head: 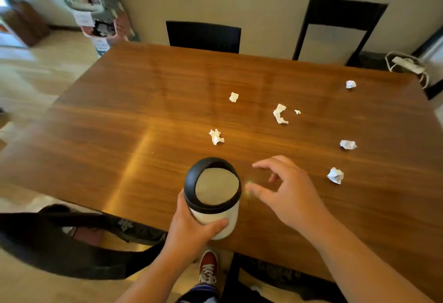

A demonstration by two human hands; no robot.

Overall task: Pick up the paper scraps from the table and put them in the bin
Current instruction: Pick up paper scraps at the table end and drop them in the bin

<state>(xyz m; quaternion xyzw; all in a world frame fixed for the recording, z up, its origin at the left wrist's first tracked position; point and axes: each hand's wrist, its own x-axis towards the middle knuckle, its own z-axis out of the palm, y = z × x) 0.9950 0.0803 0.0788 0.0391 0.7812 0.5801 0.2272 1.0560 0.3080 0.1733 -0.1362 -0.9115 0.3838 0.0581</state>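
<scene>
A small white bin [215,216] with a black ring lid stands at the near edge of the wooden table [143,115]. My left hand [191,228] is wrapped around its lower body. Just right of the bin's rim, my right hand [285,190] hovers over the table with fingers spread and nothing in it. Several crumpled white paper scraps lie on the table: one [216,136] beyond the bin, a curled strip [279,113], one [233,97] farther back, and others [335,175] [348,144] to the right.
Two dark chairs [203,36] [340,29] stand at the table's far side. A black chair [60,242] sits at the near left. Stacked baskets [100,7] are on the floor at the back left. A white power strip [407,64] lies past the far right corner.
</scene>
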